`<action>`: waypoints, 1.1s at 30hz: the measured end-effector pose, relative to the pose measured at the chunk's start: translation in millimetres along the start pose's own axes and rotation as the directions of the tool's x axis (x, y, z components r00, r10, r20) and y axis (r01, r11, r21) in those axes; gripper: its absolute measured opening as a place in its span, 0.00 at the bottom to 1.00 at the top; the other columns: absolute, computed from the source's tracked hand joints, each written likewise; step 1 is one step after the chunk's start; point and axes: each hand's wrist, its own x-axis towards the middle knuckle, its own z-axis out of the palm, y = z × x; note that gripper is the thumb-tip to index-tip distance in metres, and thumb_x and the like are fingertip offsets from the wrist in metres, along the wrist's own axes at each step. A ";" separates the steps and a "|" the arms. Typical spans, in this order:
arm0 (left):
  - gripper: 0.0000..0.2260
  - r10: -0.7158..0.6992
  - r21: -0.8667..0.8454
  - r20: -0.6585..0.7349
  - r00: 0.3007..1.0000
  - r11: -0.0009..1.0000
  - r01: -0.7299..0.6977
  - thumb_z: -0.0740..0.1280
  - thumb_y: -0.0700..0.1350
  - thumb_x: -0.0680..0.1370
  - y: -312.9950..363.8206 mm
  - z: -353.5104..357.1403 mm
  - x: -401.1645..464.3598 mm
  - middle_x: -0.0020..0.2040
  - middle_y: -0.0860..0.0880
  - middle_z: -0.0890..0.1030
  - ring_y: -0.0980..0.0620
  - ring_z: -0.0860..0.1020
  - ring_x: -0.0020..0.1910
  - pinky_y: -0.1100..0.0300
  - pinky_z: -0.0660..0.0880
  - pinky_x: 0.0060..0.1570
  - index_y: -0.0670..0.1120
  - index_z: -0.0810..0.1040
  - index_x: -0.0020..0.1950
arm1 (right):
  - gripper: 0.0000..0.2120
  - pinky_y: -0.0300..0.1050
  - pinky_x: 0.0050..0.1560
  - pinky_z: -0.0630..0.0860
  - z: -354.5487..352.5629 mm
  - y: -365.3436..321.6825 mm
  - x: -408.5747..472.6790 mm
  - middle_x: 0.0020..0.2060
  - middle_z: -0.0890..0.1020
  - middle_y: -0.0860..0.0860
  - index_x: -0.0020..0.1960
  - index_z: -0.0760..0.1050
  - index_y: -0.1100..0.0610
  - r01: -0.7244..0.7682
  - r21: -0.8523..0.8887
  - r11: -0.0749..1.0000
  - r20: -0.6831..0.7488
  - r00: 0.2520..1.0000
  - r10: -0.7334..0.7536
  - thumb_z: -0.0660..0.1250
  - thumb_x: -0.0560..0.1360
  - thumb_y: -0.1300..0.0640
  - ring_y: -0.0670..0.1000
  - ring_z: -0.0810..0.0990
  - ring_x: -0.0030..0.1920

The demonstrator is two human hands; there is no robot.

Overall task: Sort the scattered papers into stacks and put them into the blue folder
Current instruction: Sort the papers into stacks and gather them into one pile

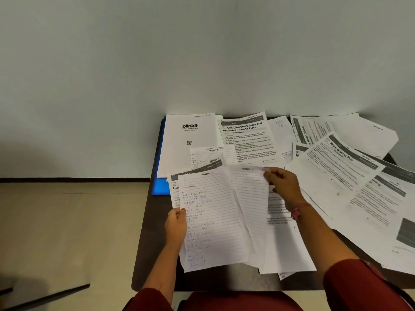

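Observation:
My left hand (176, 225) pinches the left edge of a lined handwritten sheet (211, 221), lifted above the table. My right hand (284, 187) pinches the top right corner of a second lined sheet (251, 198) that lies partly under the first. The blue folder (160, 187) lies at the table's far left, mostly covered by a white "blinkit" sheet (189, 140). Several printed sheets lie scattered: "Charging Small Items" (247, 140) at the back, "Wipe Drying Mat" (336, 171) on the right.
The dark table (146, 243) stands against a pale wall; its left and front edges are in view. More printed pages overlap to the far right (381, 209), some past the table edge. Beige floor lies on the left. My dark red sleeves show at the bottom.

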 end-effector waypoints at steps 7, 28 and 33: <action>0.10 0.001 0.031 -0.011 1.000 1.000 0.000 0.60 0.45 0.82 -0.4 0.5 1.8 0.47 0.44 0.79 0.53 0.76 0.38 0.63 0.71 0.35 0.40 0.73 0.58 | 0.11 0.37 0.31 0.75 -18.2 20.9 35.4 0.34 0.78 0.51 0.58 0.79 0.61 -0.103 0.002 0.995 -0.155 0.983 0.103 0.66 0.76 0.64 0.48 0.74 0.33; 0.20 0.126 0.166 -0.270 0.955 0.983 -0.083 0.66 0.44 0.79 5.5 15.5 -14.6 0.68 0.41 0.66 0.44 0.70 0.63 0.50 0.73 0.58 0.40 0.69 0.69 | 0.32 0.60 0.70 0.58 -19.5 96.3 -30.0 0.75 0.61 0.56 0.77 0.57 0.56 0.110 -0.731 0.674 -0.007 0.986 -0.169 0.64 0.78 0.47 0.57 0.60 0.74; 0.28 0.278 0.446 -0.270 0.922 0.885 -0.136 0.70 0.47 0.75 5.7 37.2 -33.1 0.74 0.40 0.60 0.41 0.62 0.70 0.42 0.61 0.67 0.43 0.66 0.73 | 0.35 0.57 0.74 0.51 -14.2 115.0 -33.3 0.77 0.54 0.53 0.78 0.49 0.55 0.127 -0.794 0.594 0.066 0.990 -0.123 0.57 0.78 0.39 0.54 0.53 0.77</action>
